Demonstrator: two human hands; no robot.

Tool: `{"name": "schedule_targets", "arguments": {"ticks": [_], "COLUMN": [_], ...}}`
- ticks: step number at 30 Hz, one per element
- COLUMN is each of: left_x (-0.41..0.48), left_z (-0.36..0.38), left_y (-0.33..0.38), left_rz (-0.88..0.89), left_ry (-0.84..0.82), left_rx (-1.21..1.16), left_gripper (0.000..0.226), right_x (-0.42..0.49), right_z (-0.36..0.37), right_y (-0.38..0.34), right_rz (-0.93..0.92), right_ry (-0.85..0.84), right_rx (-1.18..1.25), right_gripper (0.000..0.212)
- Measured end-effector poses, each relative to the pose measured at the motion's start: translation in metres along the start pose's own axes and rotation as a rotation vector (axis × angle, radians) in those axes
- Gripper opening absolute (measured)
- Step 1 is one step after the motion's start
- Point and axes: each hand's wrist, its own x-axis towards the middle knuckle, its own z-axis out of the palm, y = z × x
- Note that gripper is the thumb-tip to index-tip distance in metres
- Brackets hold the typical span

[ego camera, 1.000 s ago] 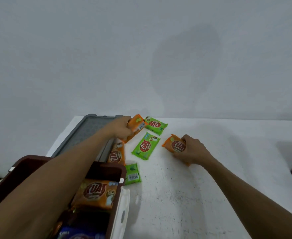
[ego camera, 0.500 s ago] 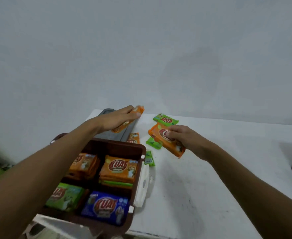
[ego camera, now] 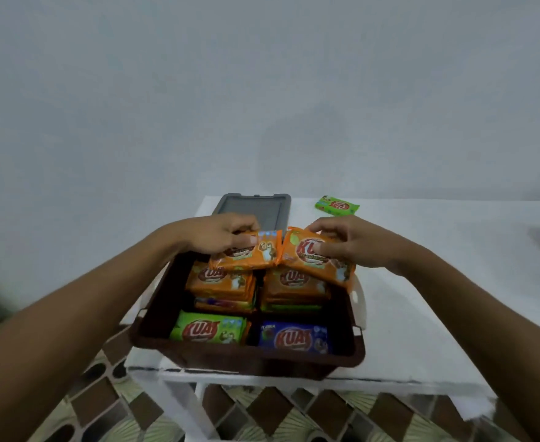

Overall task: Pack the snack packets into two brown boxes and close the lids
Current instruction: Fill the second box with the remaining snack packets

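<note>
A brown box (ego camera: 246, 357) stands open at the near edge of the white table, holding stacks of orange packets, a green packet (ego camera: 209, 328) and a blue packet (ego camera: 294, 338). My left hand (ego camera: 221, 237) grips an orange packet (ego camera: 246, 255) over the box's far left stack. My right hand (ego camera: 348, 244) grips a second orange packet (ego camera: 318, 260) over the far right stack. One green packet (ego camera: 337, 205) lies alone on the table beyond my right hand.
A grey lid (ego camera: 252, 208) lies flat behind the box. The white table (ego camera: 437, 314) stretches to the right; its near edge is just below the box. A white clip (ego camera: 359, 301) sticks out at the box's right side. Patterned floor tiles (ego camera: 262, 413) show below.
Both hands lifted an orange packet each from the table and brought them back over the box. My view tipped down, so the whole box now shows.
</note>
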Motion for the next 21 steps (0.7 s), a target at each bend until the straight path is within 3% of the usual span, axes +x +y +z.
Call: {"name": "schedule_targets", "arguments": {"ticks": [8, 14, 17, 21], "left_x": [-0.020, -0.032, -0.037, -0.042], "left_z": [0.013, 0.021, 0.028, 0.037], "left_y": [-0.022, -0.030, -0.032, -0.029], "left_rz": [0.039, 0.049, 0.046, -0.003], "left_ry": [-0.142, -0.283, -0.343, -0.363], "left_rx": [0.022, 0.056, 0.192, 0.427], "left_gripper": [0.011, 0.003, 0.001, 0.022], "right_x": [-0.005, -0.002, -0.001, 0.001], "right_z": [0.028, 0.048, 0.065, 0.084], "right_y": [-0.018, -0.026, -0.028, -0.021], "right_rz": [-0.030, -0.014, 0.008, 0.012], "right_ry": [-0.037, -0.187, -0.318, -0.368], "right_rx": [-0.335, -0.500, -0.587, -0.820], "right_gripper": [0.023, 0.027, 0.031, 0.030]}}
